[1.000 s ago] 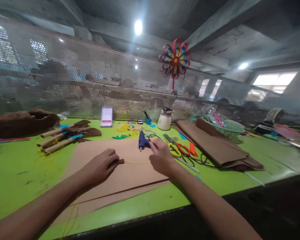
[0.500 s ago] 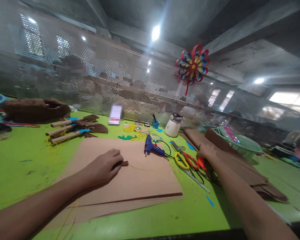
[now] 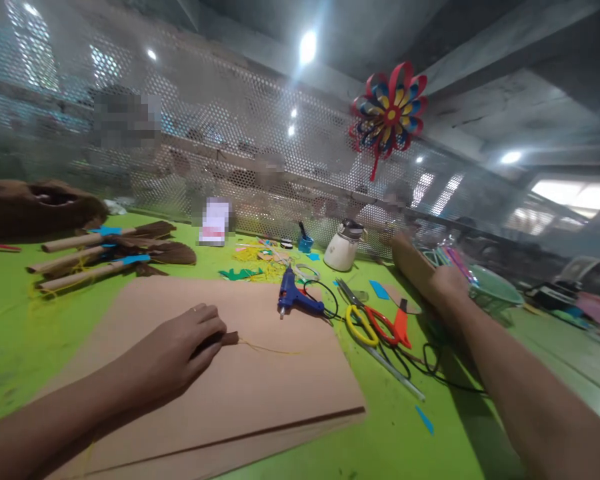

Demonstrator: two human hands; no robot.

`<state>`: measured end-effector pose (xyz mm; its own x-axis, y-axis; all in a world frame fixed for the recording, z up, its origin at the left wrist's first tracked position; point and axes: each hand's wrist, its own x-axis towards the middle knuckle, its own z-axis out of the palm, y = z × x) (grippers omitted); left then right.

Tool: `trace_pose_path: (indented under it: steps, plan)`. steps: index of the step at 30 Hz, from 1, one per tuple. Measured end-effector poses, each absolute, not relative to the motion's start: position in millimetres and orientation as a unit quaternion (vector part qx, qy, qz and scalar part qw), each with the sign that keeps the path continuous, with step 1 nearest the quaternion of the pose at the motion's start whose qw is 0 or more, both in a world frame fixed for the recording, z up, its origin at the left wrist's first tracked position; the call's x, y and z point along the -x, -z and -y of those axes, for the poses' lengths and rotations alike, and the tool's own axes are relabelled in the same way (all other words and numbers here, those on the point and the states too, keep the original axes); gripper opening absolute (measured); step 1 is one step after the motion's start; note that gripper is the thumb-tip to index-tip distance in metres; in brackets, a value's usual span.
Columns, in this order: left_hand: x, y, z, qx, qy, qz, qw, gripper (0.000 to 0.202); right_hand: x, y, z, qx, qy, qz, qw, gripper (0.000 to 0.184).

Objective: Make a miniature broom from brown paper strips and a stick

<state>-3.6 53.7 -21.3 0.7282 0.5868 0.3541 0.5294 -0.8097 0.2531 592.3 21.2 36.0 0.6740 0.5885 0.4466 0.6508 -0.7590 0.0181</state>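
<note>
My left hand (image 3: 187,343) rests on the stack of tan paper sheets (image 3: 290,393), its fingers closed round a small dark brown roll (image 3: 231,338). A thin yellow thread trails from that roll across the paper. On the right, my right hand (image 3: 449,288) grips dark brown paper (image 3: 411,265), raised on edge and partly hidden by my hand and forearm. Between my hands lie a blue glue gun (image 3: 297,298), scissors with one yellow and one orange handle loop (image 3: 363,325), and an orange-handled tool (image 3: 401,327).
Paper-wrapped sticks with brown fanned ends (image 3: 110,257) lie at left, near a brown bundle (image 3: 40,210). Yellow scraps (image 3: 260,257), a white jug (image 3: 341,248) and a green basket (image 3: 497,287) stand farther back. A perforated screen rises behind, with a colourful pinwheel (image 3: 391,115).
My right hand has lifted the brown paper off the table at right, uncovering the orange tool and black cord. My left hand keeps hold of the small roll. The view has shifted slightly.
</note>
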Motion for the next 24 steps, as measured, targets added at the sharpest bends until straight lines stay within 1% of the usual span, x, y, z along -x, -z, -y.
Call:
trace_pose_path:
  steps: [3, 12, 16, 19, 22, 24]
  plan:
    - [3.3, 22.6, -55.3, -0.928, -0.212, -0.296, 0.074, 0.027, -599.4, -46.6, -12.3, 0.919, 0.217, 0.327, 0.048, 0.033]
    - [4.8, 24.3, -57.7, -0.931, -0.189, -0.302, 0.082, 0.026, -583.3, -44.7, 0.6, 0.889, 0.243, 0.388, 0.018, 0.036]
    - [3.6, 24.0, -58.9, -0.934, -0.181, -0.3, 0.075, 0.027, -587.1, -61.4, 3.4, 0.875, 0.248, 0.414, -0.014, 0.033]
    - [2.8, 21.9, -58.7, -0.933, -0.175, -0.307, 0.065, 0.029, -588.2, -72.5, 7.1, 0.858, 0.261, 0.44, -0.043, 0.035]
    - [3.6, 21.7, -59.3, -0.93, -0.182, -0.314, 0.065, 0.029, -582.2, -72.2, 11.6, 0.827, 0.287, 0.478, -0.071, 0.039]
    - [4.3, 22.7, -59.9, -0.928, -0.181, -0.317, 0.072, 0.03, -574.6, -64.3, 15.2, 0.804, 0.301, 0.505, -0.092, 0.038]
